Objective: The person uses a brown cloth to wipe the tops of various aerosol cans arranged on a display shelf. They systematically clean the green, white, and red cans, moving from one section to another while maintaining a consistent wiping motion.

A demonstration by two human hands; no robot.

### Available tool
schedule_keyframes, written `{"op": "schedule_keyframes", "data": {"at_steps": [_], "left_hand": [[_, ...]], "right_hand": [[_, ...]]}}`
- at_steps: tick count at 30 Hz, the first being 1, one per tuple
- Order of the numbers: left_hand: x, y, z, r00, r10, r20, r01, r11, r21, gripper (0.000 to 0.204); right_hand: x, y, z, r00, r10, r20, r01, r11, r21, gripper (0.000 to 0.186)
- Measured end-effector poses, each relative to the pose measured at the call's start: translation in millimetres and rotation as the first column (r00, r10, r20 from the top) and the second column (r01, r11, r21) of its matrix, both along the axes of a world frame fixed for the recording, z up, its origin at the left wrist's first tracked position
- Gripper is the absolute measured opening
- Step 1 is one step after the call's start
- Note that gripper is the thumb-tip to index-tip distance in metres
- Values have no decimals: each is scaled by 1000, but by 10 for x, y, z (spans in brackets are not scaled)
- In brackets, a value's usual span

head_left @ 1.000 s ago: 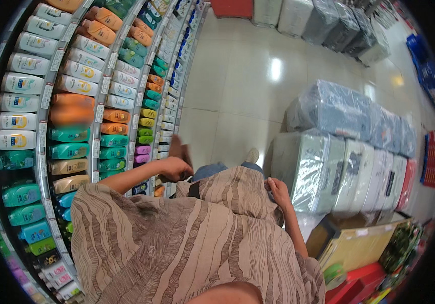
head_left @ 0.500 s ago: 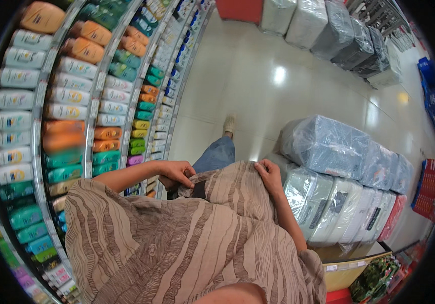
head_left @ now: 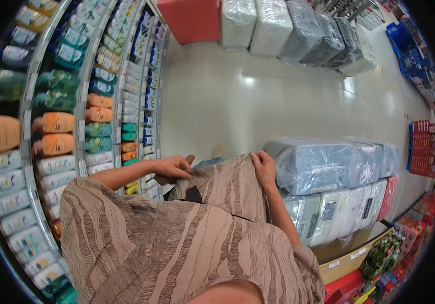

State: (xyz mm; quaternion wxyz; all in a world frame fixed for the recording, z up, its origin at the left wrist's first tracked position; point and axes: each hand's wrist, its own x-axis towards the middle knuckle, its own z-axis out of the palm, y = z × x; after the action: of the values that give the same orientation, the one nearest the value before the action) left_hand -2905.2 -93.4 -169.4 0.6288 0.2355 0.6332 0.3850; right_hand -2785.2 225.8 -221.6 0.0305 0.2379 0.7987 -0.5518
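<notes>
A loose beige shirt (head_left: 177, 238) with brown wavy stripes fills the lower middle. My right hand (head_left: 263, 167) pinches its front hem between thumb and fingers, pulling the cloth out ahead of me. On the other side, my left hand (head_left: 173, 166) is closed at the hem's left edge, its fingertips against the fabric. Below that hand a small black patch (head_left: 193, 194) shows by the shirt's edge; what it belongs to is hidden. Past the hem come blue trousers (head_left: 208, 162) and a light shoe (head_left: 218, 151).
Shelves of bottles run along my left, with orange bottles (head_left: 0, 134) and white bottles (head_left: 9, 183). Plastic-wrapped bundles (head_left: 313, 167) are stacked close on my right. More wrapped bundles (head_left: 270, 28) and a red box (head_left: 189, 20) line the far side of the shiny tiled floor (head_left: 202, 91).
The shelves have slid down and the far bundles have shifted left in view as I walk and turn. My left hand has risen slightly along the shirt's edge; the right keeps its pinch.
</notes>
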Motion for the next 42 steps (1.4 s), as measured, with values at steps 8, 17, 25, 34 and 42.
{"op": "schedule_keyframes", "data": {"at_steps": [8,17,25,34,42], "left_hand": [[-1339,109,-756,979,-96,-178,75,990,-121,37],[-1871,526,-778,991,120,63,-88,924,-372,31],[-2377,1038,-461,907,-34,420,142,963,-229,42],[-3978,2080,-342,865,-256,432,424,833,-356,50],[-5236,2172,-911,872,-429,234,479,845,-236,15]], "right_hand": [[-815,284,-452,995,70,75,-75,994,76,24],[-1543,1278,-854,924,376,64,-369,924,-101,33],[-1082,2515,-465,761,170,626,283,782,-556,62],[-1102,2556,-539,785,8,619,327,844,-426,59],[-1503,1966,-178,769,-523,369,584,808,-72,41]]}}
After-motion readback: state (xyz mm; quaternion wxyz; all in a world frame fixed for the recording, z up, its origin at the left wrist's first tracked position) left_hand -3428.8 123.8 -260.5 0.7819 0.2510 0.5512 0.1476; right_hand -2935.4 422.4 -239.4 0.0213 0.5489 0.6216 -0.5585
